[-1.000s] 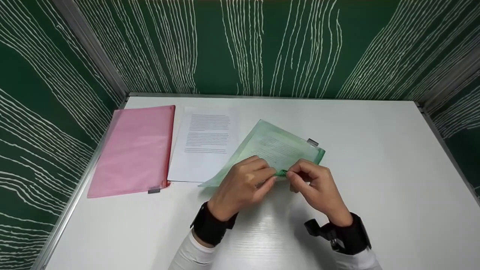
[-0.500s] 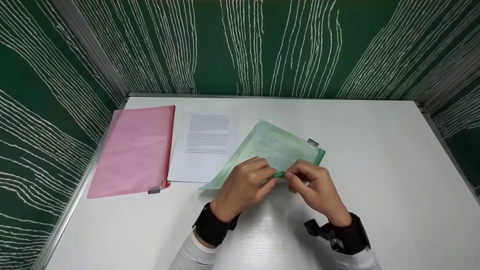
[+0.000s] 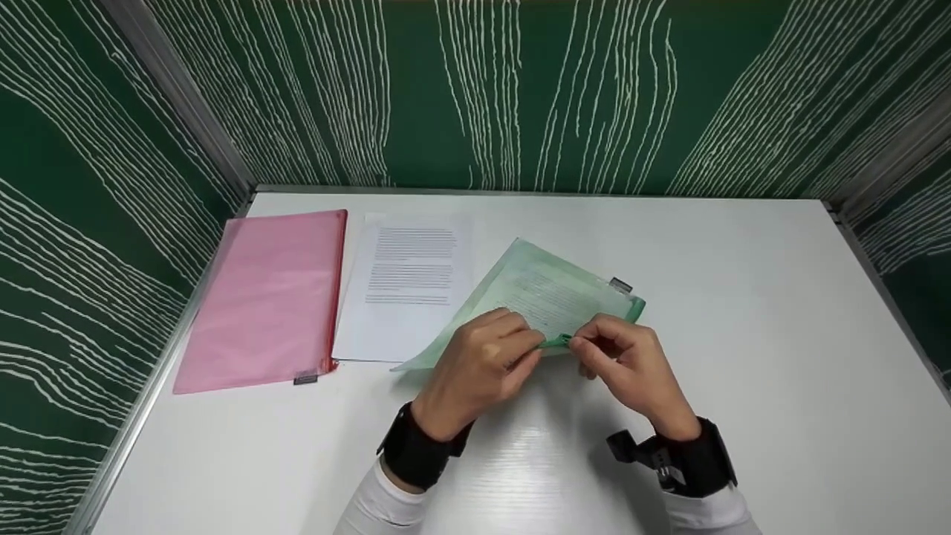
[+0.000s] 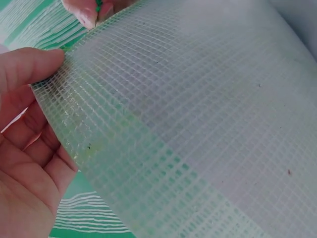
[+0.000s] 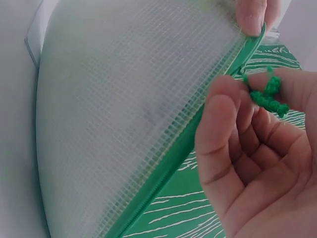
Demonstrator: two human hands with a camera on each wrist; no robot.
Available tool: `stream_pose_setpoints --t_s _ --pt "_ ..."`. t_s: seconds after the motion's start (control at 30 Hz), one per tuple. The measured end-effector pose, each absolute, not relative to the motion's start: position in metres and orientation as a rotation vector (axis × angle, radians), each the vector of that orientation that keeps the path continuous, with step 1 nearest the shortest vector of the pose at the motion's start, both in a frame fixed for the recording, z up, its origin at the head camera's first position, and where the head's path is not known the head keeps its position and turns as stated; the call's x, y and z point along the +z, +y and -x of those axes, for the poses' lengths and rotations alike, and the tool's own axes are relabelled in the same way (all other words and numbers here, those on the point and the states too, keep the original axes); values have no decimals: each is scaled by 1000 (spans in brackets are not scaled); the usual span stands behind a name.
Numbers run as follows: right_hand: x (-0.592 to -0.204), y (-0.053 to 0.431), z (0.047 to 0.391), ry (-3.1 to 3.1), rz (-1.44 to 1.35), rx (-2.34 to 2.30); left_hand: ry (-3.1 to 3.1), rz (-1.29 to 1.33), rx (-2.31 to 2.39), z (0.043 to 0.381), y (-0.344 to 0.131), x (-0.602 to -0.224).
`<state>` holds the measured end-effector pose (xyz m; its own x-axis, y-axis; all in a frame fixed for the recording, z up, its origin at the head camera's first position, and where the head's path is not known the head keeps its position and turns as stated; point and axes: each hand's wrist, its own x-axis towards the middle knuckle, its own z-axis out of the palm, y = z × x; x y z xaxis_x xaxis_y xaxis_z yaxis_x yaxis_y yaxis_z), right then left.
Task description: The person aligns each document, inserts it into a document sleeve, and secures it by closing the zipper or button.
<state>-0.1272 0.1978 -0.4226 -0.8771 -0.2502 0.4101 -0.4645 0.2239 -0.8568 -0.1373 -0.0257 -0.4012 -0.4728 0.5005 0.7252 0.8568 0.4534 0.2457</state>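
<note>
A translucent green mesh zip pouch (image 3: 513, 271) with a printed sheet inside lies turned at an angle, its near side lifted. My left hand (image 3: 479, 368) pinches its near corner by the zip; in the left wrist view the thumb (image 4: 37, 64) presses on the mesh. Close beside it, my right hand (image 3: 628, 364) pinches the zip pull at the green zip (image 5: 163, 171). A knotted green cord (image 5: 270, 99) from the pull hangs out between thumb and fingers. The pull itself is mostly hidden by the fingertips.
To the left lies a pink zip pouch (image 3: 271, 297) with a red zip. Between the two pouches is a printed white sheet (image 3: 409, 267), partly overlapped by the green pouch. The white table (image 3: 758, 319) ends at green panels with white lines.
My right hand has shifted slightly right along the zip, and the gap between my hands is a little wider. The green pouch has barely moved; the pink pouch and sheet stay put.
</note>
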Motion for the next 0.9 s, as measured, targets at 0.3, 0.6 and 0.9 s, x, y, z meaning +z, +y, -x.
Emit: stream_pose_setpoints --t_s 0.3,0.6,0.9 --pt "-424 198 128 -2327 -693 1705 -2137 1126 -816 138 -27 -402" --pt "-426 201 132 -2389 -572 1692 -2103 1108 -849 137 -30 -399" --pt "-429 203 133 -2369 -628 1682 -2103 1117 -867 137 -31 -398"
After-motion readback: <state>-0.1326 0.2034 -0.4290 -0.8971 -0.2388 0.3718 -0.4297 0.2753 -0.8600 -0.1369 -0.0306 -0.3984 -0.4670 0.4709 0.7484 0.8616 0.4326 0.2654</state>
